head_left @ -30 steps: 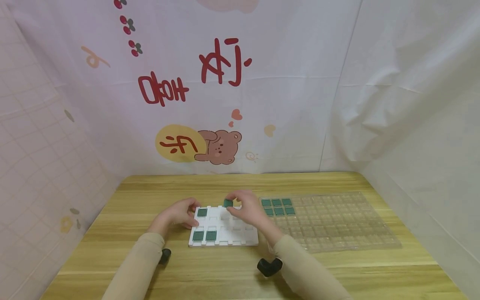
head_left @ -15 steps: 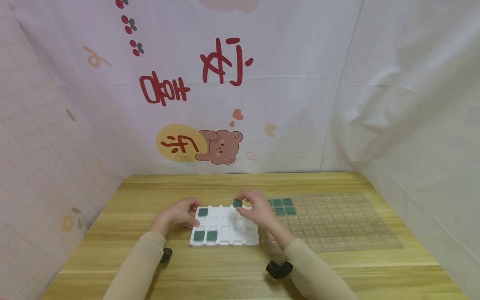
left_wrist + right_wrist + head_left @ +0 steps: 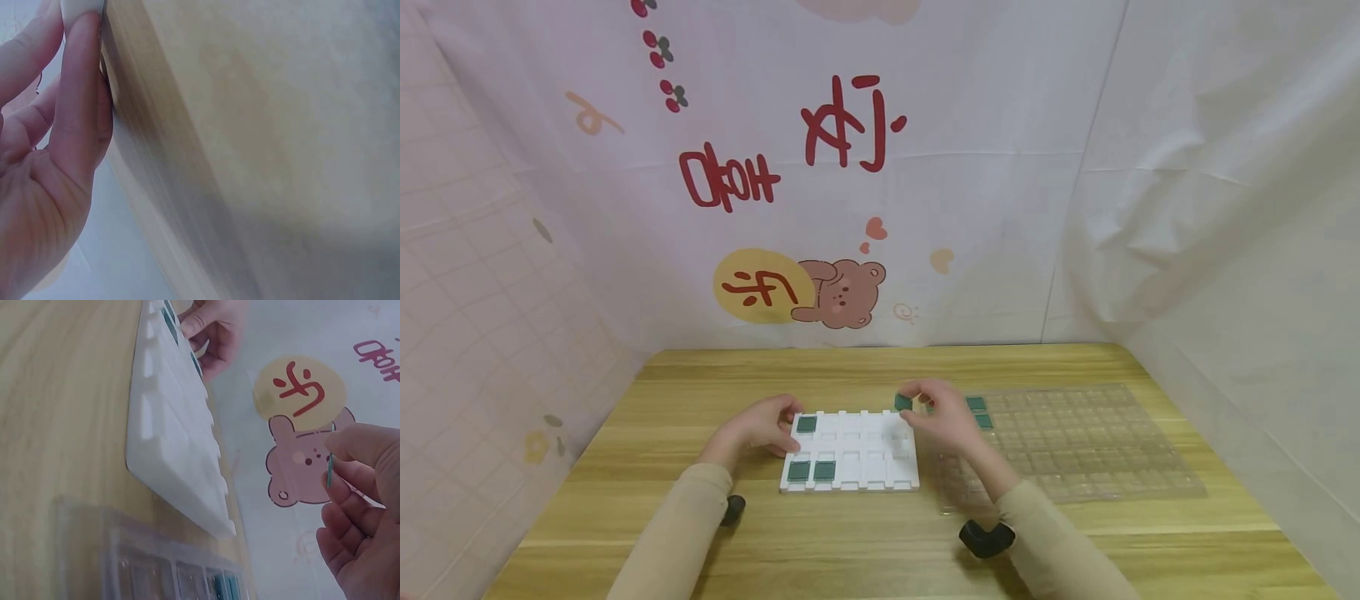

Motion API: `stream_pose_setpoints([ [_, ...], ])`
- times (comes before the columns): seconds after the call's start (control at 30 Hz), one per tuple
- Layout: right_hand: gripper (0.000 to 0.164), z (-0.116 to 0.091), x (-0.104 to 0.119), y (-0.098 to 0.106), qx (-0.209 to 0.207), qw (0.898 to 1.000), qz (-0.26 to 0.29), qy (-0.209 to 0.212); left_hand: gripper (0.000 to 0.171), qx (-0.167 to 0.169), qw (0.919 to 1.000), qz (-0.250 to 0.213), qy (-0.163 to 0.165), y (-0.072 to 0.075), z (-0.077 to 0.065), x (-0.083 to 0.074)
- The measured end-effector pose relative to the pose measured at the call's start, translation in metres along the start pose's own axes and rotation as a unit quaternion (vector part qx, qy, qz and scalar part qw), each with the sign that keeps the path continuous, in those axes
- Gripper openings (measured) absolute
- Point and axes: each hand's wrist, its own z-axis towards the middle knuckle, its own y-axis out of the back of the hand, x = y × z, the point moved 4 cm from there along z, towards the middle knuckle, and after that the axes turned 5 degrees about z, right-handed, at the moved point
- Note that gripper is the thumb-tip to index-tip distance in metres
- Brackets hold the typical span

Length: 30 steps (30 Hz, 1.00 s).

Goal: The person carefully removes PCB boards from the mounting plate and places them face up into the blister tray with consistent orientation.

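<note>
My left hand (image 3: 765,423) grips the left edge of a white compartment tray (image 3: 850,443), thumb at the near side. In the left wrist view its fingers (image 3: 75,94) reach a white edge at the top. Three green circuit boards lie in the tray: one at back left (image 3: 807,425), two at front left (image 3: 812,472). Above the tray's back right corner, my right hand (image 3: 946,418) pinches another small green circuit board (image 3: 903,402) between thumb and fingers. The right wrist view shows that board edge-on (image 3: 330,470), raised off the white tray.
A clear plastic tray (image 3: 1075,442) with many compartments lies right of the white tray; green boards (image 3: 975,403) sit in its back left cells, partly hidden by my right hand. Both lie on a wooden table (image 3: 850,550). A printed white curtain (image 3: 970,192) hangs behind.
My right hand has moved right along the white tray's back edge, carrying the green circuit board to the back right corner. The left hand keeps its grip in place.
</note>
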Motion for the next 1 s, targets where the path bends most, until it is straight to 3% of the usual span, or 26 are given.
stream_pose_setpoints([
  [0.47, 0.023, -0.006, -0.017, 0.027, 0.023, 0.999, 0.013, 0.039, 0.058, 0.004, 1.0000, 0.002, -0.007, 0.000, 0.000, 0.001],
  [0.7, 0.024, -0.012, -0.025, 0.029, 0.051, 0.997, -0.012, 0.065, 0.057, 0.002, 0.9999, 0.014, -0.002, 0.000, 0.000, 0.000],
  [1.0, 0.018, -0.020, -0.040, 0.030, 0.088, 0.992, -0.063, 0.056, 0.058, 0.002, 0.9998, 0.018, 0.001, 0.000, -0.002, -0.003],
])
